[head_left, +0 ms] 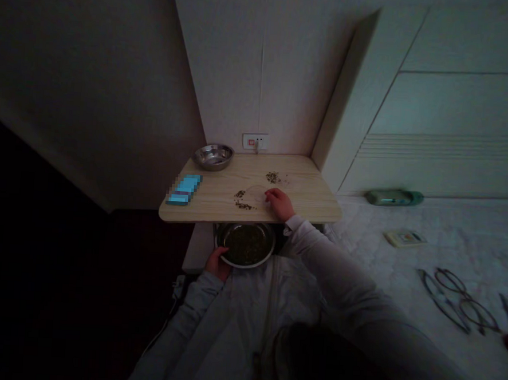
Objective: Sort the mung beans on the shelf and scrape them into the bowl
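Observation:
My left hand grips the near left rim of a metal bowl, with the thumb over the edge. Inside the bowl lies a dark mass of small bits. My right hand is over the wooden tabletop, fingers pinched at the right edge of a faint, clear round thing, perhaps a plastic lid; its kind is hard to make out. Small dark grains lie in a near heap left of that hand and in a far heap behind it.
A second metal bowl stands at the back left of the tabletop, with a blurred blue phone-like thing in front. A socket is behind. On the bed at right lie a green bottle, a small pack and eyeglasses.

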Action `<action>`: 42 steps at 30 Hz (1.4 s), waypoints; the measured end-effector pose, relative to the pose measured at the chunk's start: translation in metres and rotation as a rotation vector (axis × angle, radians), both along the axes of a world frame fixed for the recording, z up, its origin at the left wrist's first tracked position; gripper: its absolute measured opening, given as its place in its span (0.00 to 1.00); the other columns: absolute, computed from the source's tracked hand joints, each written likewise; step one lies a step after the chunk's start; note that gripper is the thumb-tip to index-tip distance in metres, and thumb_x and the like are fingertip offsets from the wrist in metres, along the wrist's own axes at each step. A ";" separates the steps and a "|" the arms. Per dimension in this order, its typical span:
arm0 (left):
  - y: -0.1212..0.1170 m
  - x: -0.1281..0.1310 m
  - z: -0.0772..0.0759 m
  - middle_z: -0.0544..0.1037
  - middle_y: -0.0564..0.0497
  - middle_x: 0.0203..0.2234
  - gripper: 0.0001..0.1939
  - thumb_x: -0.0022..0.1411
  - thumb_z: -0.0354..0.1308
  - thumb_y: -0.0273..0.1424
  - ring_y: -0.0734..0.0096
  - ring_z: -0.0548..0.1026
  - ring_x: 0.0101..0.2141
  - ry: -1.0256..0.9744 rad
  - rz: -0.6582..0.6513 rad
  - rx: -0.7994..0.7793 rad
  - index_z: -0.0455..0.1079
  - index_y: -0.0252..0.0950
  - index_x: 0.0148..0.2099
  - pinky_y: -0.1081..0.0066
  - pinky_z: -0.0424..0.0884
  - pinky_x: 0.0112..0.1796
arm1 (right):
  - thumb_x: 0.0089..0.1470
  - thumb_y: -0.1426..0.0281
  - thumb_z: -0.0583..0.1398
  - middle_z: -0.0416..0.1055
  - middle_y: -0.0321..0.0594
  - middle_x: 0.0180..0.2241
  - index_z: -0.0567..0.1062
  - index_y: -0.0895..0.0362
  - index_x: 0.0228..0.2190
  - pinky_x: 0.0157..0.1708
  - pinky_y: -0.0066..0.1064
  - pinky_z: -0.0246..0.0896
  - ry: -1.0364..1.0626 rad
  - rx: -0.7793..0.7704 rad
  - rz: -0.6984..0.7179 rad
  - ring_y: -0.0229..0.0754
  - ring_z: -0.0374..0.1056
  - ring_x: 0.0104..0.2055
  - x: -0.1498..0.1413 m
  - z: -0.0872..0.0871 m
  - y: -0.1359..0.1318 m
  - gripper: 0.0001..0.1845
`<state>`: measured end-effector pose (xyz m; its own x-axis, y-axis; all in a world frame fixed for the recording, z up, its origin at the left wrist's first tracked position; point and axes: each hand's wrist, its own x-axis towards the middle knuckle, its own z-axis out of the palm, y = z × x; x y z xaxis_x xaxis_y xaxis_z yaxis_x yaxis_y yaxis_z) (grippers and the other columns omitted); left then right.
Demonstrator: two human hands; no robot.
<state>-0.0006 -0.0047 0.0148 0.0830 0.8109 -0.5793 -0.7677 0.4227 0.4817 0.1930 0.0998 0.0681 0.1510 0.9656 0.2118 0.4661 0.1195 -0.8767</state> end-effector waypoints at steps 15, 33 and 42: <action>0.008 0.008 0.000 0.77 0.46 0.26 0.21 0.39 0.47 0.18 0.59 0.71 0.41 -0.066 -0.108 0.033 0.69 0.30 0.39 0.60 0.66 0.42 | 0.48 0.70 0.45 0.69 0.38 0.28 0.68 0.56 0.40 0.35 0.30 0.57 -0.264 -0.068 -0.065 0.39 0.63 0.32 -0.018 0.005 0.004 0.19; 0.007 0.003 -0.004 0.77 0.50 0.28 0.22 0.42 0.46 0.18 0.65 0.71 0.41 -0.047 -0.076 0.068 0.68 0.33 0.41 0.64 0.63 0.45 | 0.49 0.71 0.46 0.70 0.40 0.38 0.69 0.55 0.41 0.42 0.32 0.57 -0.375 -0.045 0.030 0.41 0.64 0.40 -0.019 0.005 -0.002 0.18; 0.008 0.003 -0.003 0.77 0.49 0.26 0.22 0.41 0.47 0.17 0.65 0.71 0.41 -0.062 -0.050 0.069 0.69 0.31 0.40 0.66 0.64 0.45 | 0.48 0.72 0.47 0.71 0.39 0.36 0.70 0.56 0.39 0.40 0.30 0.57 -0.300 -0.033 0.051 0.40 0.64 0.38 -0.016 0.004 -0.002 0.18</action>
<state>0.0028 0.0031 0.0113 0.1588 0.8424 -0.5149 -0.7758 0.4291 0.4627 0.1767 0.0974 0.0726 0.0376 0.9774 0.2081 0.6986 0.1232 -0.7048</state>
